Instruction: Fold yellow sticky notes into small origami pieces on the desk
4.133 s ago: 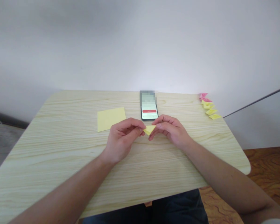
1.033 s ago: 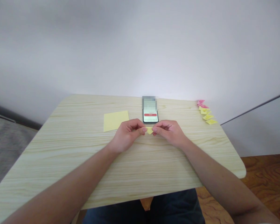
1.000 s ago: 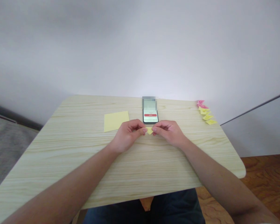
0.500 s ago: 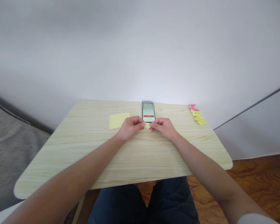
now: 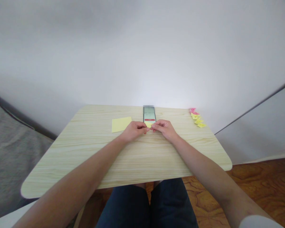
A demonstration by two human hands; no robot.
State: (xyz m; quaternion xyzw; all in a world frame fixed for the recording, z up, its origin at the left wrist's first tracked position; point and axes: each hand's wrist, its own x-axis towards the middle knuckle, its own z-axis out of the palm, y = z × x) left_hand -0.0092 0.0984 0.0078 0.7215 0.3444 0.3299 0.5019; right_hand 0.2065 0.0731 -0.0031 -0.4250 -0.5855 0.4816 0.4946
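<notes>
My left hand (image 5: 133,130) and my right hand (image 5: 164,128) meet at the middle of a light wooden table (image 5: 123,164). Both pinch a small folded piece of yellow paper (image 5: 148,125) between their fingertips, just above the tabletop. Most of the paper is hidden by the fingers. A phone (image 5: 149,115) with a lit screen lies right behind the hands.
A flat yellow square sheet (image 5: 121,124) lies left of the phone. Several small folded yellow and pink paper pieces (image 5: 196,117) sit in a row at the table's far right corner. A white wall stands behind the table; wooden floor shows to the right.
The view has pulled back and tilted down, so the table looks smaller and my legs show. The hands stay pinched on the yellow paper, which looks smaller than four seconds ago.
</notes>
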